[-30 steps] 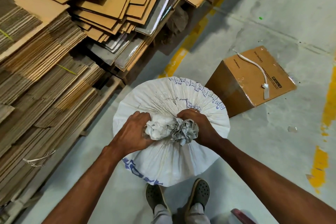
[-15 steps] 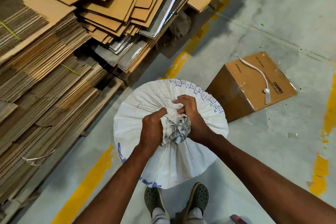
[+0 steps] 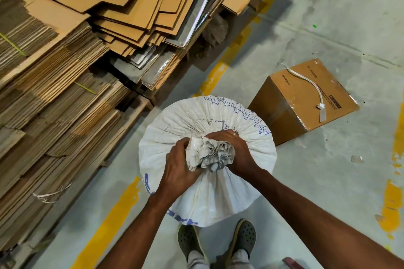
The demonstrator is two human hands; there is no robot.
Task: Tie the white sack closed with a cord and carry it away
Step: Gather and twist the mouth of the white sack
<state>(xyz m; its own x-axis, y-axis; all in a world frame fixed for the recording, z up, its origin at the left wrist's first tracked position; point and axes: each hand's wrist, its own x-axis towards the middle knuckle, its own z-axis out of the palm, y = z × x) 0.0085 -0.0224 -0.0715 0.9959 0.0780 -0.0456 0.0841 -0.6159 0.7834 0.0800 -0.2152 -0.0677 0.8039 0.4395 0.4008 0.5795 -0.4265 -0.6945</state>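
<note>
- The grey concrete floor [image 3: 328, 181] carried worn yellow lines [image 3: 113, 220]. Open floor lay to the right of the white sack [image 3: 196, 120] and beyond its far right side.
- Stacks of flattened cardboard [image 3: 65, 94] crowded the sack's left side, leaving only a narrow strip of floor between them.
- A closed cardboard box [image 3: 284, 116] stood just off the sack's far right edge; I could not tell whether they touched.
- A white cord [image 3: 306, 81] lay along the box top, well apart from both my hands.
- The sack stood upright just ahead of my shoes [image 3: 190, 240], its gathered mouth [image 3: 209, 153] bunched at top centre between my hands.
- My left hand [image 3: 179, 166] gripped the bunch from the sack's left, fingers curled round it.
- My right hand [image 3: 238, 150] clamped the same bunch from the right, fingers wrapped over its far side.
- The two hands sat close together, with only the crumpled mouth between them.
</note>
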